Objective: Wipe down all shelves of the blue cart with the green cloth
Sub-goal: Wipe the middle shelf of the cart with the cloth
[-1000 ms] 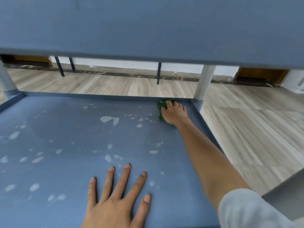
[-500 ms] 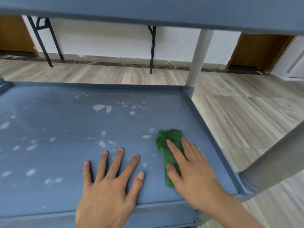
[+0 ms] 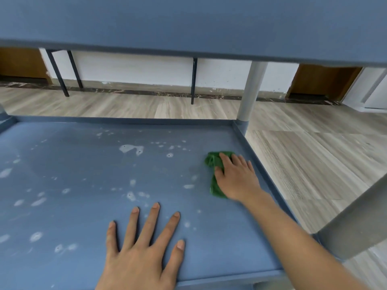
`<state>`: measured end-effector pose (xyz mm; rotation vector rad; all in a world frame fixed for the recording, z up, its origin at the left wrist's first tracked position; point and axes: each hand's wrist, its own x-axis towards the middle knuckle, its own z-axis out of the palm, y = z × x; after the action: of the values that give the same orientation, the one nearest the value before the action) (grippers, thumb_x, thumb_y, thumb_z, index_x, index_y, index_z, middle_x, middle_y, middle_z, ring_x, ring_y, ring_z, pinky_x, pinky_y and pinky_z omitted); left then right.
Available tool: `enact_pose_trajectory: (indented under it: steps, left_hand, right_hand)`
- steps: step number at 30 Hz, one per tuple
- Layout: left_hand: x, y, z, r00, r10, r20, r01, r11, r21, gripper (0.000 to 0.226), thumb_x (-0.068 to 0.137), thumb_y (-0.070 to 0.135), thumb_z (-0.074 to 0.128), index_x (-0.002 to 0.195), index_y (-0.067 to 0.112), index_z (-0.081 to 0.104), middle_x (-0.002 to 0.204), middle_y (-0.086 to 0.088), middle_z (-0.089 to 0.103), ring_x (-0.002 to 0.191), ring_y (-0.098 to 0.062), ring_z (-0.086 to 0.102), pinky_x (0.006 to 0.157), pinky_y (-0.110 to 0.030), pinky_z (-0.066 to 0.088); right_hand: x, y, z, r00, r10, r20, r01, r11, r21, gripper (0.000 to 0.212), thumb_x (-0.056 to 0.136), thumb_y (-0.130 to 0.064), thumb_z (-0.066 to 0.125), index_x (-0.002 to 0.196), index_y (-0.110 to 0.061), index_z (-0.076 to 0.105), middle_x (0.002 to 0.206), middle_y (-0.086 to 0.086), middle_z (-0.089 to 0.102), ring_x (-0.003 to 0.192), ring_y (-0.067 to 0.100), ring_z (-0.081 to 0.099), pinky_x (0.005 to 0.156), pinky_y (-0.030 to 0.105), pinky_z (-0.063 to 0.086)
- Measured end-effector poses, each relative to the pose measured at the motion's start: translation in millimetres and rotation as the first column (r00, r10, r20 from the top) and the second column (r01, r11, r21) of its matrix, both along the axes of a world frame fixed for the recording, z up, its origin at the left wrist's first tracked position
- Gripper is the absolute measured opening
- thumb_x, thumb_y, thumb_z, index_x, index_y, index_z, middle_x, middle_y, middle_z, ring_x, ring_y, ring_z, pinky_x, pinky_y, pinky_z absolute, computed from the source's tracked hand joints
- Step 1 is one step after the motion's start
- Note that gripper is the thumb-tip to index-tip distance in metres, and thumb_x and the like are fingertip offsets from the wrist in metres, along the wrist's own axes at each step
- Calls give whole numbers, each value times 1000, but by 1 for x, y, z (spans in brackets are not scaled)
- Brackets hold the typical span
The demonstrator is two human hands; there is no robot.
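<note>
I look under the cart's upper shelf (image 3: 188,21) at a lower blue shelf (image 3: 83,168) speckled with whitish spots. My right hand (image 3: 236,178) lies flat on the green cloth (image 3: 214,164), pressing it onto the shelf near the right rim, fingers straight and pointing away from me. Most of the cloth is hidden under the palm. My left hand (image 3: 142,252) rests flat on the shelf near the front edge, fingers spread, holding nothing.
Grey cart posts stand at the far right corner (image 3: 250,91) and the near right corner (image 3: 356,227). A raised rim (image 3: 270,181) runs along the shelf's right side. Beyond are wooden floor (image 3: 314,160), a white wall and black table legs (image 3: 193,80).
My right hand slid the cloth from the far right corner toward me, then back out along the right rim. My left hand stayed flat near the front edge.
</note>
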<state>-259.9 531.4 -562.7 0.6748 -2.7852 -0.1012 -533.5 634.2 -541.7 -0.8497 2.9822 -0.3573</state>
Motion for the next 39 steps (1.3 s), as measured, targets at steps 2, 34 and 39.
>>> enact_pose_trajectory:
  steps: [2, 34, 39]
  left_hand:
    - [-1, 0, -1, 1000, -15, -3, 15, 1000, 23, 55, 89, 64, 40, 139, 52, 55, 150, 7, 56, 136, -33, 54, 110, -61, 26]
    - [0, 5, 3, 1000, -9, -12, 10, 999, 34, 53, 101, 64, 26, 141, 46, 55, 151, 2, 55, 140, -38, 49, 111, -75, 24]
    - [0, 8, 2, 999, 11, -48, -10, 1000, 21, 53, 96, 63, 35, 138, 43, 61, 148, -3, 58, 138, -41, 50, 110, -79, 22]
  right_hand:
    - [-46, -27, 0, 999, -34, 20, 34, 999, 11, 62, 100, -47, 21, 157, -24, 20, 162, 12, 27, 151, 32, 14, 124, 51, 6]
    - [138, 98, 8, 986, 168, 14, -168, 986, -2, 65, 89, -58, 18, 153, -43, 17, 163, -3, 22, 149, 14, 13, 124, 32, 3]
    - [151, 98, 12, 985, 157, 75, -167, 976, 140, 74, 76, -61, -4, 150, -52, -11, 165, -10, -2, 152, 12, 0, 120, 26, -11]
